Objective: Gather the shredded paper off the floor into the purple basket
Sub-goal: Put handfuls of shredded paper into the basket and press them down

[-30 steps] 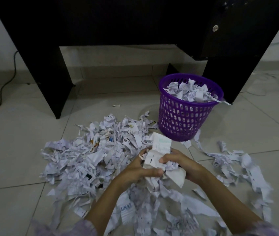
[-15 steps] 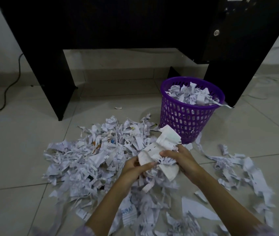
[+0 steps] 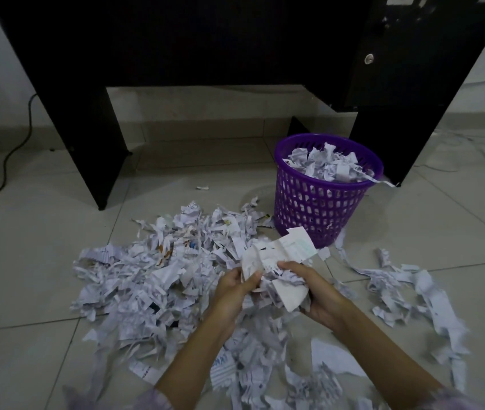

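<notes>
Nearest the camera, two bare forearms reach forward over the pale grey tiled floor (image 3: 22,279), with torn white sheets and strips lying beneath and between them. The left hand (image 3: 232,287) and the right hand (image 3: 313,291) meet over the litter and hold between them a crumpled bundle of white paper scraps (image 3: 276,261), lifted clear of the floor. The left fingers (image 3: 251,281) are curled and pinch the bundle's left edge; the right fingers (image 3: 290,266) curl over its top while the palm cups it from the right side. A flat, larger piece with faint green print sticks up from the bundle toward the basket.

To the left of the hands and beyond them, a wide heap of shredded white paper (image 3: 158,270) spreads across the tiles. A thinner trail of long white paper strips (image 3: 407,288) lies to the right.

Just past the bundle stands a round purple plastic basket with a latticed wall (image 3: 318,205), upright on the floor, filled with shreds up to about its rim; one strip hangs over the right edge. A single small scrap lies apart on the tiles left of the basket.

Behind rises a black wooden desk (image 3: 176,39), its legs on the floor either side. A dark cable (image 3: 7,161) runs along the floor at far left.
</notes>
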Available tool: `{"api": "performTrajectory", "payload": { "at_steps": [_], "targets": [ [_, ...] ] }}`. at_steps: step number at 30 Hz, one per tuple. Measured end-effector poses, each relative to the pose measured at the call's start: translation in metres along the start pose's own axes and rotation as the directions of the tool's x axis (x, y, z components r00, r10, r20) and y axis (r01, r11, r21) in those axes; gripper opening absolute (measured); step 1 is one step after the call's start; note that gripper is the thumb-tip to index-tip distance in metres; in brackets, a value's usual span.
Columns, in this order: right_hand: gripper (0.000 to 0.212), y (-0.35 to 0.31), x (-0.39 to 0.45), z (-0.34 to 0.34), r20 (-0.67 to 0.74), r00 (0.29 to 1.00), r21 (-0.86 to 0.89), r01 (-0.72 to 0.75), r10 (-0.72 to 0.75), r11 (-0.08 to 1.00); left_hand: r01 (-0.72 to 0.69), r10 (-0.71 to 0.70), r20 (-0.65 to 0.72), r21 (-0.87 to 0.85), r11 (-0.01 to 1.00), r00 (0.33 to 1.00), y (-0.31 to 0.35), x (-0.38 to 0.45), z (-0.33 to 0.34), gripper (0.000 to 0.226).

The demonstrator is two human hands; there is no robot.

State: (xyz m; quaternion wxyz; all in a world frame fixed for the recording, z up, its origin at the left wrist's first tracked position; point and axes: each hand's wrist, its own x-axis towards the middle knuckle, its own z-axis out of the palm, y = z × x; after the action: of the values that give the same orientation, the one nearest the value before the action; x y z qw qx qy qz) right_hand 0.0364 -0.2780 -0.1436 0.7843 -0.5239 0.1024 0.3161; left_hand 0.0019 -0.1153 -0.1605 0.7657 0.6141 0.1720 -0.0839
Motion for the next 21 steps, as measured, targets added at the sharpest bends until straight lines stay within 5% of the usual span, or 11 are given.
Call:
{"api": "performTrajectory", "payload": {
  "at_steps": [5, 9, 12, 16, 21],
  "targets": [
    [0.028, -0.003, 0.002, -0.001, -0.076, 0.997, 0.042, -0.01, 0.013, 0.999, -0.011, 0.01, 0.029, 0.042, 0.999, 1.0, 0.006, -0.005, -0.003, 0.04],
    [0.027, -0.01, 0.003, 0.006, -0.047, 0.998, 0.114, 0.053, -0.048, 0.992, 0.066, -0.051, 0.218, -0.06, 0.996, 0.975, 0.009, -0.016, 0.004, 0.02],
    [0.028, -0.023, -0.002, 0.014, -0.024, 0.993, 0.14, 0.117, -0.115, 0.983, 0.051, -0.064, 0.291, 0.053, 0.997, 0.955, 0.005, -0.023, 0.008, 0.055],
    [0.023, -0.04, -0.01, 0.012, -0.053, 0.987, 0.128, 0.157, -0.151, 0.979, 0.015, -0.067, 0.181, 0.274, 0.962, 0.981, -0.003, -0.019, -0.003, 0.073],
    [0.016, -0.036, -0.01, 0.005, -0.08, 0.983, 0.003, 0.167, -0.167, 0.986, 0.017, -0.033, 0.044, 0.326, 0.945, 0.998, -0.004, -0.009, -0.027, 0.025]
  ]
}}
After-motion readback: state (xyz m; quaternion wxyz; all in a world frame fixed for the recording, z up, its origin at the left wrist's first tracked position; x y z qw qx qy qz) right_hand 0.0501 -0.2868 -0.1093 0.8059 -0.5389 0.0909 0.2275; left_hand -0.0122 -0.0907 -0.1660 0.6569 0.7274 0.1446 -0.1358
